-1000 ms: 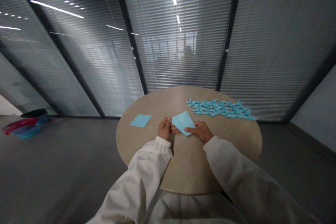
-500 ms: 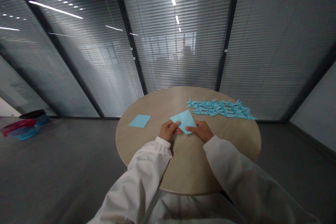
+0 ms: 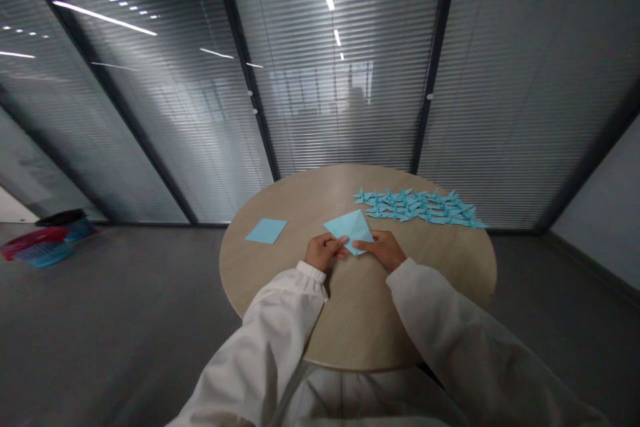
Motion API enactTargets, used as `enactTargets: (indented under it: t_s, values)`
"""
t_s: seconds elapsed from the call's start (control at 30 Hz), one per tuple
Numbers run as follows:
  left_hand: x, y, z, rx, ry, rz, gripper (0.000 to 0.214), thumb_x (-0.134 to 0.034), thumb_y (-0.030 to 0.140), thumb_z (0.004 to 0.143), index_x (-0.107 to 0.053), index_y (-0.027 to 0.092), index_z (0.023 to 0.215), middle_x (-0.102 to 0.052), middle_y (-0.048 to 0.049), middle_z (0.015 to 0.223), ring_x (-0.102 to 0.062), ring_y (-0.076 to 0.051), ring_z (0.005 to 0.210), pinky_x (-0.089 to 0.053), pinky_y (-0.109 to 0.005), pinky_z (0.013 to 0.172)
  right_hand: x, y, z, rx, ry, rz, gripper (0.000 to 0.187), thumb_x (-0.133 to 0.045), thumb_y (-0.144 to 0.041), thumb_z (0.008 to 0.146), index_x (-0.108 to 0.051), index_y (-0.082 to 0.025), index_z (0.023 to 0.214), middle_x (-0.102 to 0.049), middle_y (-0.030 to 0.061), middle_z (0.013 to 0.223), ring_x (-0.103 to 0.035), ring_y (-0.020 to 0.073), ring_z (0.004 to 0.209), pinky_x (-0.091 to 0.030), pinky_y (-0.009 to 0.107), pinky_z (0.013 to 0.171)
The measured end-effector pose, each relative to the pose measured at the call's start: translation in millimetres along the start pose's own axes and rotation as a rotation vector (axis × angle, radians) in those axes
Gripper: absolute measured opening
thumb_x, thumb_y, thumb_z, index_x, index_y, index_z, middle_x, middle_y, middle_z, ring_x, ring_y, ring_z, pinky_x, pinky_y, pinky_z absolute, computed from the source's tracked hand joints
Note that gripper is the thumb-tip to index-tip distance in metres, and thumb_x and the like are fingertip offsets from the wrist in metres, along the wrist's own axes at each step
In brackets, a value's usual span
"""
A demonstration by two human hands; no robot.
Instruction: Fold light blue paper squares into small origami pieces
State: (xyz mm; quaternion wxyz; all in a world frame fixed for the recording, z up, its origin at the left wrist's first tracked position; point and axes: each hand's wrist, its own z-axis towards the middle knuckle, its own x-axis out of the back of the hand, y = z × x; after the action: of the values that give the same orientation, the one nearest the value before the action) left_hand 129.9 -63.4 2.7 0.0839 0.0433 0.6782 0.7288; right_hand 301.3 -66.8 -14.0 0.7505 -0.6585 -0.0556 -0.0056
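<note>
Folded blue paper (image 3: 351, 224) | left hand (image 3: 323, 251), right hand (image 3: 389, 250) | each grip clamped on it

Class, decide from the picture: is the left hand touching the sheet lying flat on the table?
Apart. The head view shows a strip of table between the sheet and the left hand.

Loose off-white sleeves (image 3: 280, 333), gathered cuff (image 3: 311, 272), pale lap cloth (image 3: 375, 397)

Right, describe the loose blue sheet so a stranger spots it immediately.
Find the rounded, light-brown table. On it, left of the left hand, lies the blue sheet. It rests flat and untouched, unlike the held, creased paper and the spiky folded shapes.
</note>
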Motion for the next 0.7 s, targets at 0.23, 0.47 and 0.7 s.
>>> enactTargets:
  t_s: [0.23, 0.47, 0.7]
  values:
    - [-0.4, -0.8, -2.6, -0.094, 0.054, 0.085, 0.035, -0.073, 0.045, 0.056, -0.059, 0.013, 0.054, -0.065, -0.0057, 0.054, -0.06, -0.015, 0.047, -0.049, -0.026, 0.05, -1.8, -4.3, -2.0, -0.001, -0.012, 0.016, 0.043, -0.073, -0.042, 0.054, -0.072, -0.01, 0.083, -0.067, 0.0048, 0.07, -0.06, 0.0184, 0.065, -0.045, 0.028, 0.061]
    - [0.7, -2.2, -1.9, -0.063, -0.073, 0.07, 0.036, -0.073, 0.045, 0.057, -0.064, 0.012, 0.068, -0.067, -0.0057, 0.06, -0.063, -0.017, 0.055, -0.048, -0.025, 0.051, 0.4, -2.8, -1.5, 0.001, -0.001, 0.017, 0.043, -0.073, -0.042, 0.054, -0.072, -0.011, 0.083, -0.067, 0.0044, 0.068, -0.06, 0.0193, 0.065, -0.045, 0.029, 0.061]
    - [5.6, -4.0, -2.0, -0.115, -0.059, 0.402, 0.04, -0.062, 0.05, 0.068, -0.068, 0.013, 0.058, -0.065, -0.0058, 0.055, -0.055, -0.013, 0.046, -0.043, -0.023, 0.05, 1.0, -3.5, -1.8, 0.02, -0.02, 0.006, 0.044, -0.071, -0.043, 0.055, -0.072, -0.01, 0.083, -0.066, 0.0039, 0.067, -0.059, 0.0183, 0.065, -0.044, 0.028, 0.061]
